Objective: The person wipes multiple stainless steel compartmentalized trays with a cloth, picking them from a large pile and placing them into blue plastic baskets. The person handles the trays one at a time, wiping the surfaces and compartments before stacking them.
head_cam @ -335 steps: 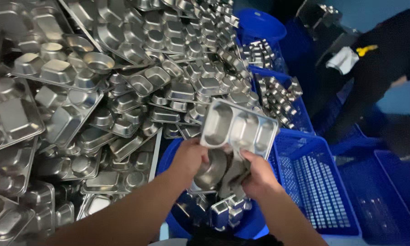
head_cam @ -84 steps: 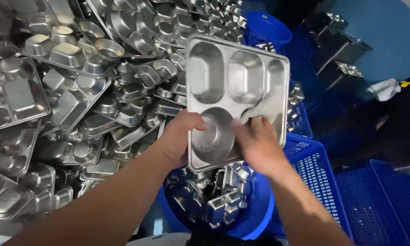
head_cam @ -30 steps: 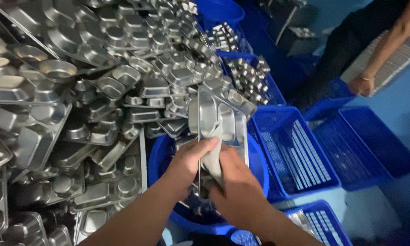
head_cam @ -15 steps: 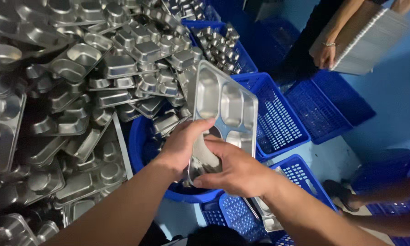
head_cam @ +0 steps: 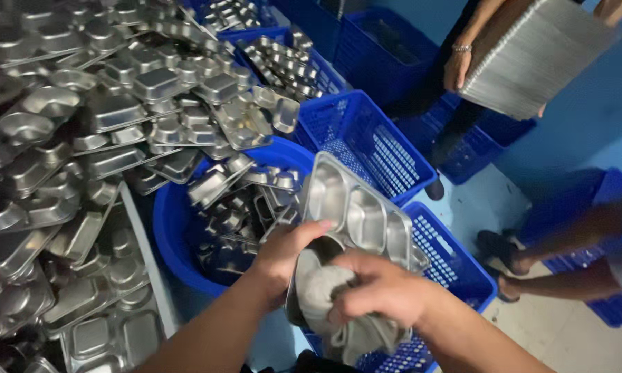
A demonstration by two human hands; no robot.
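Far left: a big heap of shiny steel meal trays (head_cam: 83, 138) lies piled up, many tipped on their sides.
Blue tub: a round blue plastic tub (head_cam: 169, 235) sits just beside the heap, with more steel trays inside it.
Left hand: the left hand (head_cam: 286, 252) has its grip closed on the left edge of the silver steel tray with four hollows (head_cam: 356, 214), thumb on top.
Tray: it is held up in the air, tilted, above the tub's right rim and the near blue crate.
Right hand: the right hand (head_cam: 376, 290) has its grip squeezed tight on a crumpled grey cloth (head_cam: 324, 297), pressing it into the tray's big round hollow.
Crates: two blue plastic crates with holes (head_cam: 373, 138) stand to the right of the tub, one behind the other.
Top right: another person's hand (head_cam: 457, 69) holds a thick stack of flat steel trays (head_cam: 532, 52).
Far right: feet in dark sandals (head_cam: 501, 252) stand on the pale floor (head_cam: 573, 331).
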